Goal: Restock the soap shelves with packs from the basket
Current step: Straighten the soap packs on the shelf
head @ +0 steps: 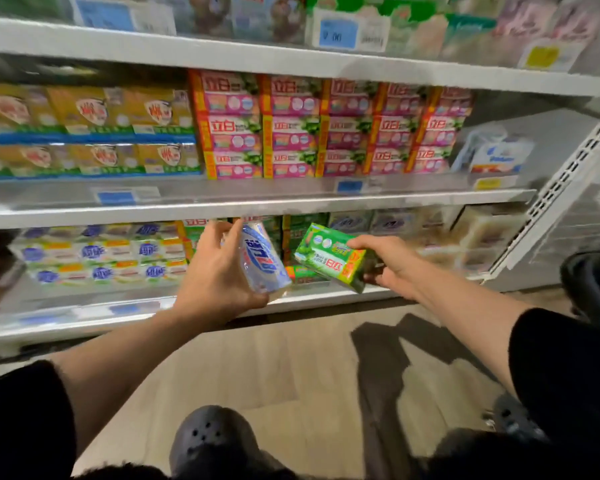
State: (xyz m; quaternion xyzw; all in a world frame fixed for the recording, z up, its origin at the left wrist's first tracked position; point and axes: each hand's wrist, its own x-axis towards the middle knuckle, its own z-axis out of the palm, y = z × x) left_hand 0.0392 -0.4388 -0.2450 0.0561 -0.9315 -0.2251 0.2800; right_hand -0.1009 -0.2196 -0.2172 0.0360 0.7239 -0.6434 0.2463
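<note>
Shop aisle, pale wood-look floor (257, 368), white metal shelving (257, 199) running wall to wall. Three shelf levels in sight. Middle level: pink soap packs (291, 126) in five columns, three high, yellow packs (84, 112) to their left in two rows. Bottom level: blue-and-white packs (97, 252) on the left, green ones (303, 275) behind the hands. Two hands up front of the bottom shelf. Left hand (219, 271) wrapped round a white-and-blue soap pack (262, 258), tilted. Right hand (392, 261) pinching a green soap pack (329, 256) at its end, tilted too. Two dark clogs (212, 441) below. Dark basket edge (589, 282) at far right.
</note>
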